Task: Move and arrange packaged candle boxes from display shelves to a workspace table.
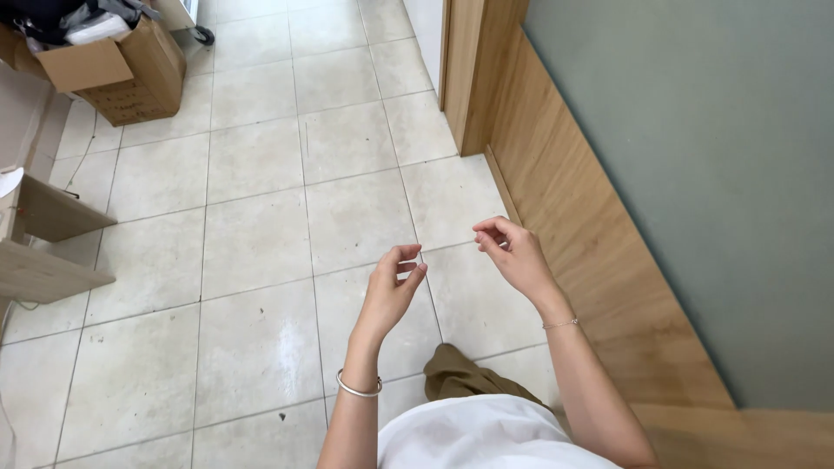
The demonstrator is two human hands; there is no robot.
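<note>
While the person is standing over the pale tiled floor, the left hand is hovering at mid-frame with its fingers loosely curled toward the thumb, and the right hand is hanging just beside it near the wooden wall panel, fingertips pinched together. Whether anything thin is running between the two hands is too fine to make out, so no direction or long axis is showing. The brown cardboard box at far left is being cut off by the frame's edge.
</note>
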